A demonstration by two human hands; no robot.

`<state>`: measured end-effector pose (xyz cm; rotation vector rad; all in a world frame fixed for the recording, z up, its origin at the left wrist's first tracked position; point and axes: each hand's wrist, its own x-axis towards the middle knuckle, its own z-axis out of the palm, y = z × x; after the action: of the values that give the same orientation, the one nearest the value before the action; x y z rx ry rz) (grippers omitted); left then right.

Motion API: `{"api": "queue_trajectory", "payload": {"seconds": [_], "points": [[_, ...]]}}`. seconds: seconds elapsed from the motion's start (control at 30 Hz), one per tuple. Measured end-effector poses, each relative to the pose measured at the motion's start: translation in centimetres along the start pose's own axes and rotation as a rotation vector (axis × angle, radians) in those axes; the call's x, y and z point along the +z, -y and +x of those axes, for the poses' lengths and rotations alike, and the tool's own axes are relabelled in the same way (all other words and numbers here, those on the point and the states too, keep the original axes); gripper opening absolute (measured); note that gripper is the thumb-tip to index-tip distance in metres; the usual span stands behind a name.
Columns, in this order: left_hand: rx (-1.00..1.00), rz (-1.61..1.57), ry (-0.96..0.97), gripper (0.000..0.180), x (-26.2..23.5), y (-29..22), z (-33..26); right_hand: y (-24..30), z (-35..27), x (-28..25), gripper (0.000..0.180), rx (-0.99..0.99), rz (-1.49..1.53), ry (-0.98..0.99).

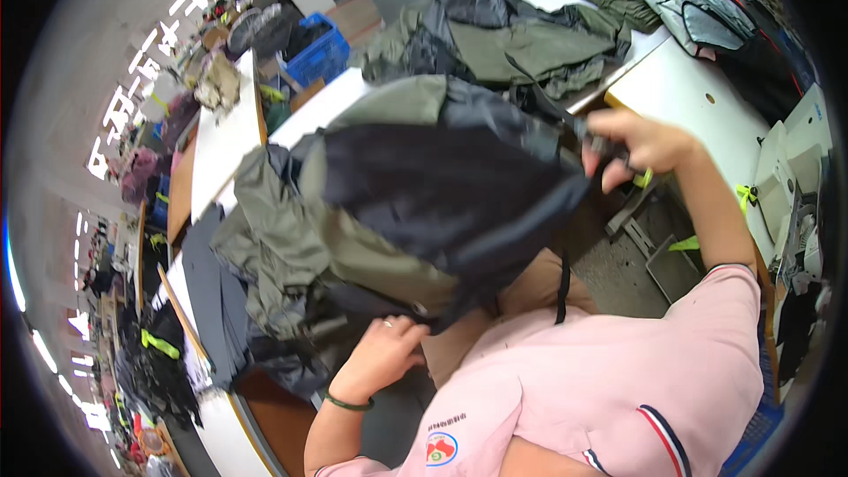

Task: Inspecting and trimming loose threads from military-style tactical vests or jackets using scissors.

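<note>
A jacket-like garment in olive green and black (pixel 459 194) is spread up in front of me, its black side blurred by motion. My right hand (pixel 640 146) is closed at the garment's far right corner, with dark material between its fingers; a small dark object there is too blurred to name. At the near lower edge, my left hand (pixel 384 353) has its fingers curled against the dark cloth. Part of the garment hangs over my lap. More olive folds (pixel 283 238) lie left of the black part.
Another olive and black garment pile (pixel 521 35) lies on the white table beyond. Grey and red garments (pixel 698 4) sit at the far right, near a white sewing machine (pixel 786 177). A blue crate (pixel 316 53) stands at the far left. Dark cloth pieces (pixel 212 291) lie on the left.
</note>
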<state>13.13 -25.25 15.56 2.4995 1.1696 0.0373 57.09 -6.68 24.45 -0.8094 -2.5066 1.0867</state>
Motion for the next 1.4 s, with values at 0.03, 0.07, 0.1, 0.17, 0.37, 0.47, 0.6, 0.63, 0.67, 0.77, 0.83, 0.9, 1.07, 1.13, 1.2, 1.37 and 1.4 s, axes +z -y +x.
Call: {"api": "queue_trajectory", "payload": {"seconds": [0.03, 0.07, 0.1, 0.17, 0.37, 0.47, 0.6, 0.63, 0.67, 0.77, 0.83, 0.9, 1.07, 1.13, 1.2, 1.37, 1.4], "points": [[-0.010, -0.149, 0.224, 0.035, 2.4, 0.5, -1.6, -1.2, -0.9, 2.8, 0.036, 0.216, 0.171, 0.071], [-0.096, -0.362, 0.303, 0.039, 2.9, -0.1, -1.8, -3.4, -1.5, 5.4, 0.040, 0.191, 0.111, 0.090], [-0.036, -0.503, 0.141, 0.037, 2.6, -0.7, -1.4, -4.4, -1.7, 7.5, 0.038, 0.312, 0.143, 0.115], [-0.074, -0.486, -0.109, 0.033, 2.1, -0.7, -0.7, -5.2, -1.3, 10.9, 0.033, 0.430, 0.224, -0.043], [-0.299, -0.118, -0.749, 0.036, 4.0, 2.6, 2.2, -5.9, 5.1, 16.0, 0.036, 0.189, 0.197, -0.332], [-0.444, 0.005, -0.635, 0.056, 4.3, 2.9, 4.1, -8.6, 9.6, 17.5, 0.036, 0.034, 0.069, -0.266], [-0.414, -0.177, -0.568, 0.043, 5.9, 4.0, 4.8, -9.9, 13.8, 20.3, 0.034, 0.108, 0.020, -0.182], [-0.377, -0.190, -0.534, 0.035, 5.9, 4.0, 4.8, -10.8, 14.4, 21.2, 0.033, 0.055, -0.014, -0.233], [-0.391, -0.317, -0.535, 0.021, 6.0, 3.5, 4.6, -11.4, 14.5, 21.6, 0.031, 0.081, -0.015, -0.253], [-0.244, -0.618, -0.471, 0.013, 5.1, 2.1, 2.9, -12.2, 14.8, 22.5, 0.030, 0.061, -0.096, -0.325], [-0.045, -0.787, -0.344, 0.011, 4.7, 1.1, 0.8, -12.6, 15.1, 23.1, 0.029, 0.005, -0.183, -0.378], [-0.032, -1.036, -0.047, 0.011, 5.4, 0.3, -1.5, -12.8, 16.0, 23.5, 0.026, -0.026, -0.082, -0.526], [-0.262, -1.250, 0.532, 0.018, 10.6, -0.5, -6.6, -9.4, 17.9, 22.2, 0.021, 0.133, -0.030, -0.563], [-0.305, -1.164, 0.405, 0.019, 11.3, 0.6, -8.2, -5.9, 19.1, 21.0, 0.025, -0.049, 0.047, -0.434], [-0.416, -1.038, 0.092, 0.018, 11.4, 2.1, -8.1, -3.0, 20.8, 20.6, 0.025, -0.308, -0.071, -0.333], [-0.765, -0.918, -0.675, 0.030, 14.1, 4.6, -4.6, 1.4, 26.9, 22.1, 0.026, -0.559, -0.310, 0.052], [-0.767, -0.884, -0.655, 0.034, 15.4, 5.3, -4.3, 1.5, 28.2, 22.8, 0.024, -0.554, -0.388, 0.191]]}}
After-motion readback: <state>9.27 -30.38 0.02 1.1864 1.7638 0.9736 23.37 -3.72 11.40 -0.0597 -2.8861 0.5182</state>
